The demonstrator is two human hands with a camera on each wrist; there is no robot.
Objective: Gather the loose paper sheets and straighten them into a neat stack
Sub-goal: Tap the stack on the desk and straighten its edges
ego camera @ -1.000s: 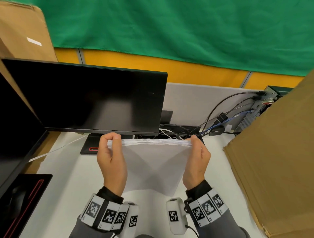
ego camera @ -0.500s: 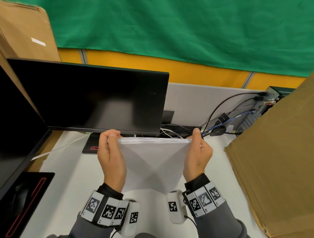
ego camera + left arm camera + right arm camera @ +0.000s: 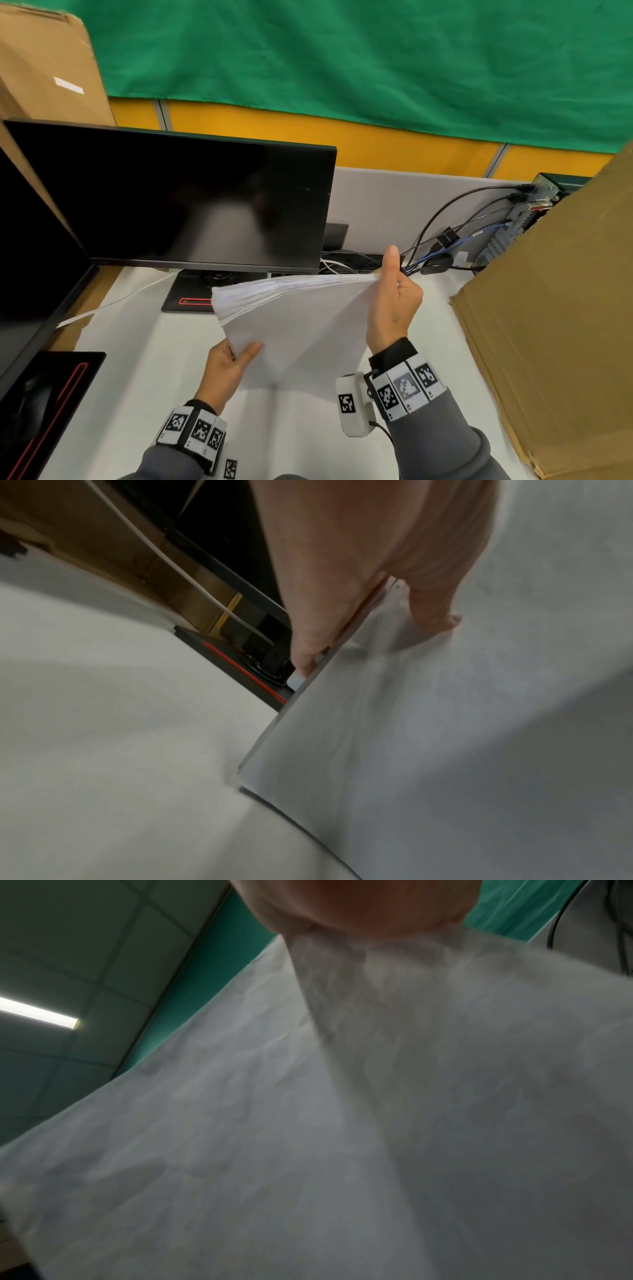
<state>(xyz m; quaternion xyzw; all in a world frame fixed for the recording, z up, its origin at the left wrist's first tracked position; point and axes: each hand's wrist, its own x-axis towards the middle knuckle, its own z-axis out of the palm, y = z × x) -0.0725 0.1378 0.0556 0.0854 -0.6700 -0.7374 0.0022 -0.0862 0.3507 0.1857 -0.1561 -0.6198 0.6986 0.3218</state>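
Observation:
A thick stack of white paper sheets (image 3: 301, 322) is held tilted above the white desk (image 3: 144, 377), its upper edge fanned. My left hand (image 3: 236, 359) pinches the stack's lower left edge, thumb on the near face. My right hand (image 3: 390, 294) grips the upper right corner, index finger straight up along it. In the left wrist view the stack (image 3: 428, 737) fills the right half, with my left hand (image 3: 363, 615) clamping its edge. The right wrist view is almost all paper (image 3: 342, 1123), with my right hand (image 3: 356, 904) at the top.
A dark monitor (image 3: 178, 198) stands behind the stack, its base (image 3: 191, 298) just beyond the paper's left corner. A second screen (image 3: 30, 260) and a black mat (image 3: 44, 407) lie at the left. A large cardboard box (image 3: 555, 325) blocks the right. Cables (image 3: 445, 240) run behind.
My left hand slid down from the top left corner to the lower left edge. The stack rotated, left side dropping and right corner rising, and its top edge fanned out.

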